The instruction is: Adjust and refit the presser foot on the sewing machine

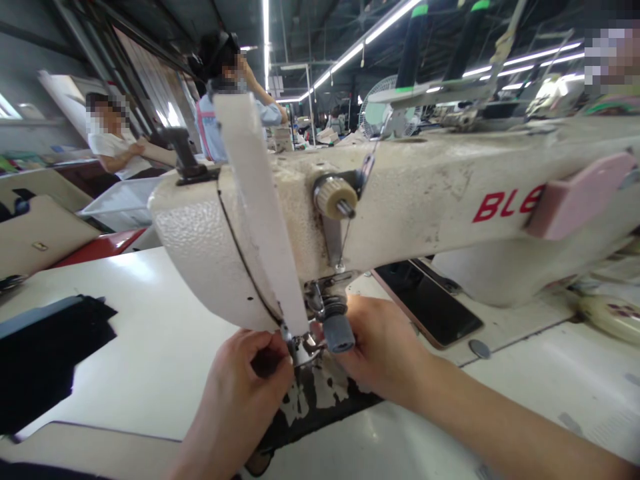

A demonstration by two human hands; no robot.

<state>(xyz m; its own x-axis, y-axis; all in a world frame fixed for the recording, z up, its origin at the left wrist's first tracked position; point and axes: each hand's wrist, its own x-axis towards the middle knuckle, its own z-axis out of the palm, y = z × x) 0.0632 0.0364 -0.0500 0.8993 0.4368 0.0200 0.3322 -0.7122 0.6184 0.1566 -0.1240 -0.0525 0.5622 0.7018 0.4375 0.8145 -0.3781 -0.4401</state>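
Observation:
A cream sewing machine (pixel 400 193) with red lettering spans the view. My left hand (pixel 245 380) is at the left of its needle area, thumb and index finger curled together close to the presser foot (pixel 305 350); anything pinched there is too small to make out. Behind the grey knob (pixel 339 333), my right hand (pixel 380 347) reaches in from the right, its fingertips mostly hidden by the machine parts. Beneath both hands lies the worn black and bare metal plate (pixel 325 390). A thread runs down from the beige tension dial (pixel 336 197).
Dark fabric pieces (pixel 45 360) lie on the white table (pixel 130 300) at left. A phone (pixel 430 300) rests behind the right forearm. A pink block (pixel 575 200) sticks to the machine arm. Two people and a white bin (pixel 125 200) are beyond the table.

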